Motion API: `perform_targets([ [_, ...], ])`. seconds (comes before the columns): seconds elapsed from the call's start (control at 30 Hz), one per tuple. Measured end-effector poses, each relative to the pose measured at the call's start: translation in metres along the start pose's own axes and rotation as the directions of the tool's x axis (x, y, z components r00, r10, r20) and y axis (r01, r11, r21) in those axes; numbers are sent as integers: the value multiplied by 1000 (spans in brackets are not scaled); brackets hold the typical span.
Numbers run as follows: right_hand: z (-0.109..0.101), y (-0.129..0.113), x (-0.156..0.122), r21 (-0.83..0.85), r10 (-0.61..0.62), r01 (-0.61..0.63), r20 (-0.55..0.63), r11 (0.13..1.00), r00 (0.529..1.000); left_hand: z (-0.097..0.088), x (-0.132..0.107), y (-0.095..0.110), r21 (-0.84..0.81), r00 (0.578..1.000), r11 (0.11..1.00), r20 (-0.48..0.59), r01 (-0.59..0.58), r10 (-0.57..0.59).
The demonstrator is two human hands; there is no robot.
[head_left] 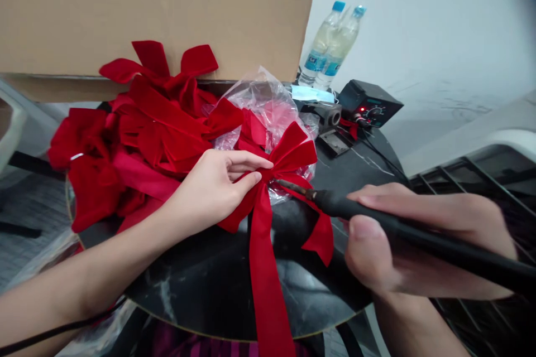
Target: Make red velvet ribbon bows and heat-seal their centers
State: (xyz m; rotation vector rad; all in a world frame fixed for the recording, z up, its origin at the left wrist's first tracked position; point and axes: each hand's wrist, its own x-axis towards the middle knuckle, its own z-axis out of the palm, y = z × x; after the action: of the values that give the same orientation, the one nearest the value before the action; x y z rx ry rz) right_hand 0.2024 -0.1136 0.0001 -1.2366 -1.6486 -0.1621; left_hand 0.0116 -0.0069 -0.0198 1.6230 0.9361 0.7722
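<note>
So the soldering iron is in the right hand. Its long axis runs from about 4 o'clock up to 10 o'clock, with the thin metal tip pointing at 10, right at the knot of the bow. The tip looks like it's touching the knot or just short of it, can't quite tell. The right grip is wrapped snug round the black handle, thumb underneath and fingers laid along the top.

The left hand comes in from 8 o'clock, and its grip is pinched shut on the bow's centre, thumb and fingertips squeezing the gathered bit.

The bow itself is deep red velvet with a matte, soft look. Its loops fan out toward 1 and 2 o'clock. One long tail drops straight to 6 o'clock and hangs over the edge of the table, and a shorter tail angles off to 5. It sits roughly mid-table, on a round black marbled top.

Other stuff:
- a pile of red bows at 9–10 o'clock
- a crinkly plastic bag just behind the bow at 12
- a cardboard box beyond that
- two water bottles and the soldering station out at 1–2 o'clock
</note>
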Motion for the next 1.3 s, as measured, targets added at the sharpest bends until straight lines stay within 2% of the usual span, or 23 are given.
perform_targets([
  [0.07, 7, 0, 0, 16, -26, 28, -134, 999, 991, 0, 0, 0, 4, 1000, 1000, 8, -3, 3],
  [0.1, 10, 0, 0, 5, -37, 39, -163, 999, 986, 0, 0, 0, 4, 1000, 1000, 10, -2, 2],
  [0.2, 15, 0, 1, -52, -23, 14, -176, 999, 984, 0, 0, 1, 13, 1000, 1000, 4, -3, 3],
  [0.33, 14, 3, -1, -113, -2, -14, -141, 993, 990, 1, -1, 1, 48, 1000, 999, 1, -13, 13],
  [0.5, 11, 9, -5, -123, -68, 53, -116, 991, 991, 1, -3, -2, 90, 999, 995, 10, -34, 33],
  [0.87, 13, 11, -5, -104, -19, 16, -30, 994, 999, 1, -1, -4, 110, 998, 992, 19, -59, 58],
  [1.03, 22, 6, -7, -199, 42, -71, -145, 977, 989, 1, -1, -3, 126, 999, 991, 13, -50, 49],
  [1.17, 26, 4, -9, -233, -19, -23, -174, 972, 985, 2, 0, -3, 132, 999, 990, 8, -51, 51],
  [1.3, 25, 5, -10, -231, -22, -16, -161, 973, 987, 2, 0, -4, 139, 999, 989, 5, -46, 46],
])
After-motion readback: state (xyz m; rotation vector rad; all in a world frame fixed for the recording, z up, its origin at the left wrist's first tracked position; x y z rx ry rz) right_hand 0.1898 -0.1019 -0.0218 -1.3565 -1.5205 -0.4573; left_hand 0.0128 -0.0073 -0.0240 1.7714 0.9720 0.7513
